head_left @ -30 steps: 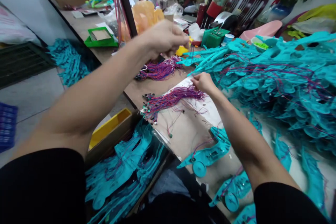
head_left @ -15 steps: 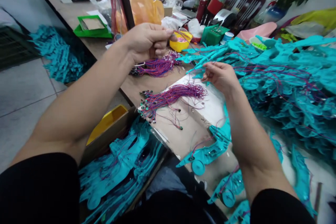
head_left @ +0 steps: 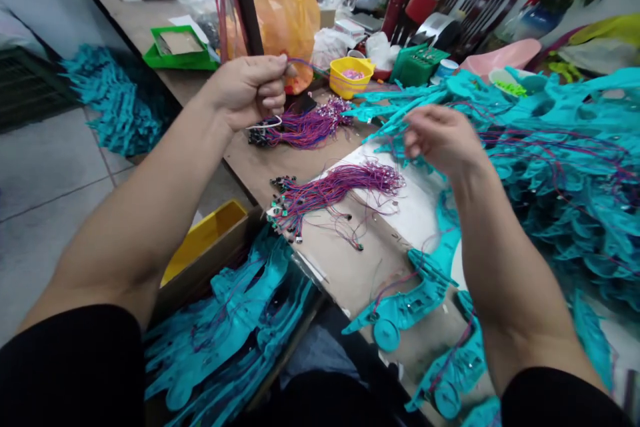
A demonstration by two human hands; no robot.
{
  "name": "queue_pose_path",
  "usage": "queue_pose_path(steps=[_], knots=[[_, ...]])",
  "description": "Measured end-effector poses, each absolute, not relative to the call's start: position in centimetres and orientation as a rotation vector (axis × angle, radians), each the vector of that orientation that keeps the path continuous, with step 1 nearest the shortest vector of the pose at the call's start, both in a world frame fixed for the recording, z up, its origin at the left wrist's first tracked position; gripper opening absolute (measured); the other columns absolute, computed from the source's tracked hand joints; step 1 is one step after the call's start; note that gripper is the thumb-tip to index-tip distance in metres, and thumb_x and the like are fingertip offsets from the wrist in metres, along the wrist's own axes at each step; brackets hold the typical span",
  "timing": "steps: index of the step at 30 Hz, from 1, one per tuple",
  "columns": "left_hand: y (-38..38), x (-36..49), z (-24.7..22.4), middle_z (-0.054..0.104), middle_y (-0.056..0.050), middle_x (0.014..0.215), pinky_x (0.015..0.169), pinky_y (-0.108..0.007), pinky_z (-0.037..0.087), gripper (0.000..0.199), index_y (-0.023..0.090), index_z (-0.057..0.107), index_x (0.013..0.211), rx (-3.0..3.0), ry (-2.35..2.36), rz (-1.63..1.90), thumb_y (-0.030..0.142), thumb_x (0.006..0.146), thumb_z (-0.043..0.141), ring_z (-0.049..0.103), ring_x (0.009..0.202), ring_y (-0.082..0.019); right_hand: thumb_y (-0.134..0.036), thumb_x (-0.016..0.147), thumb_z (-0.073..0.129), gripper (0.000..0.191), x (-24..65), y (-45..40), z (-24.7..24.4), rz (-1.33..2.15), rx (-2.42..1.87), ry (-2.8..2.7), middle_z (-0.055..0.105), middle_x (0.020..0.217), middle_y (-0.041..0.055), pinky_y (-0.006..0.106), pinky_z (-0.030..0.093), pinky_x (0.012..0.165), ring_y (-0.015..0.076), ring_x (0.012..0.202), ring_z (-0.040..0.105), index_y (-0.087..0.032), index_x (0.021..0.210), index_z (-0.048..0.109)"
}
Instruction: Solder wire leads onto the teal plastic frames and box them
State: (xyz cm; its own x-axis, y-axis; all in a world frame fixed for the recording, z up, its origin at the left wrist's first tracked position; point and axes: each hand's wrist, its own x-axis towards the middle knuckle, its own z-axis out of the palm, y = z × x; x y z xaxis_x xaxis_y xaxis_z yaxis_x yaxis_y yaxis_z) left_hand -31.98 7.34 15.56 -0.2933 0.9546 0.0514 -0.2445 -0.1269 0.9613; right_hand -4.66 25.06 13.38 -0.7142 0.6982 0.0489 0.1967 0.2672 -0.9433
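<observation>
A thin wire [head_left: 314,67] runs from left hand [head_left: 253,88] toward right hand [head_left: 444,137].

Both upper arms wear plain black sleeves [head_left: 75,367].

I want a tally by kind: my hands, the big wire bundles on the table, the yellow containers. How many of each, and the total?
Left hand, right hand: 2
Near bundle, far bundle: 2
Yellow bowl, yellow box: 2
Total: 6

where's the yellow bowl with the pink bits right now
In the head view, the yellow bowl sits at upper centre on the table, between the orange bag and the green box.
</observation>
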Motion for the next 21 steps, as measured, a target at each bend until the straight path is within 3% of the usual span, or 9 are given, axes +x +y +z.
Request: queue_pose_path(steps=[5, 13, 18, 21], knots=[[8.8, -30.9, 13.7, 0.031, 0.006, 0.039, 0.042, -0.02, 0.026, 0.037, 0.013, 0.062, 0.072, 0.907, 1.141, 1.525, 0.015, 0.102, 0.04, 0.028, 0.038, -0.004, -0.026, 0.074, 0.082, 0.018, -5.4, 25.8, 13.2, 1.374, -0.902, -2.128, 0.062, 0.055, -0.0014, 0.02, 0.026, 0.034, 0.0031, 0.037, 0.036, -0.014, 0.076, 0.069], [10.7, -29.1, 11.9, 0.033, 0.006, 0.045, 0.041, -0.018, 0.035, 0.019, 0.015, 0.065, 0.078, 0.727, 1.082, 1.6, 0.022, 0.095, 0.057, 0.041, 0.038, -0.006, -0.033, 0.078, 0.076, 0.022, -4.4, 26.7, 13.4, 1.308, -0.821, -2.069, 0.061, 0.054, -0.0041, 0.017, 0.036, 0.038, 0.0045, 0.045, 0.045, -0.012, 0.08, 0.072], [11.4, -27.4, 10.8, 0.035, 0.007, 0.045, 0.043, -0.019, 0.038, 0.021, 0.015, 0.064, 0.075, 0.686, 0.987, 1.614, 0.026, 0.093, 0.062, 0.042, 0.038, -0.006, -0.022, 0.075, 0.08, 0.017, -4.4, 26.5, 13.7, 1.316, -0.891, -2.074, 0.066, 0.059, 0.0035, 0.021, 0.028, 0.037, 0.0021, 0.043, 0.038, -0.009, 0.08, 0.071], [11.4, -26.8, 10.9, 0.037, 0.007, 0.045, 0.044, -0.019, 0.04, 0.023, 0.017, 0.064, 0.076, 0.658, 0.948, 1.639, 0.03, 0.094, 0.06, 0.044, 0.039, -0.007, -0.022, 0.069, 0.083, 0.02, -4.5, 26.1, 14.6, 1.286, -0.875, -2.01, 0.066, 0.06, 0.0027, 0.02, 0.022, 0.035, 0.0017, 0.041, 0.035, -0.011, 0.078, 0.07]])
